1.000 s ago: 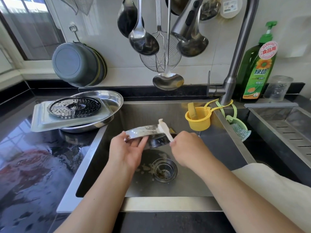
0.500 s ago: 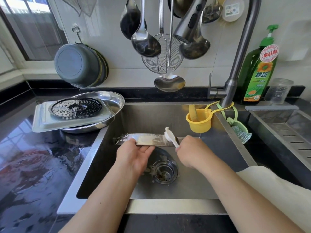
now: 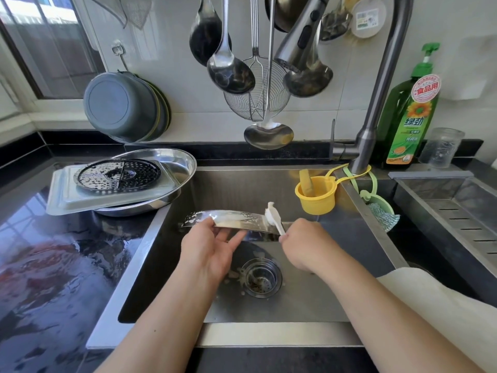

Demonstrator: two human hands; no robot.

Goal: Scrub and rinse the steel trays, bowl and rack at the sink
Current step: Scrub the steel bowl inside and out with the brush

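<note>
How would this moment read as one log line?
step: scrubbing | left hand: holds steel tray | right hand: grips brush | tap: off

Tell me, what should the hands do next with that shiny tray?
Probably sweep the white brush leftward along the soapy steel tray. The right hand holds the brush at the tray's right end; the left hand steadies it, and no water runs yet.

Silver steel tray [image 3: 231, 220] flecked with white suds; white brush [image 3: 273, 215]. Yellow cup [image 3: 317, 199]. Green soap bottle [image 3: 410, 114], sunflower print, red-white round sticker. Grey basins [image 3: 121, 106]. Black perforated rack [image 3: 118, 174] on silver oval tray [image 3: 183, 164]. Glossy black tabletop [image 3: 53, 265].
</note>
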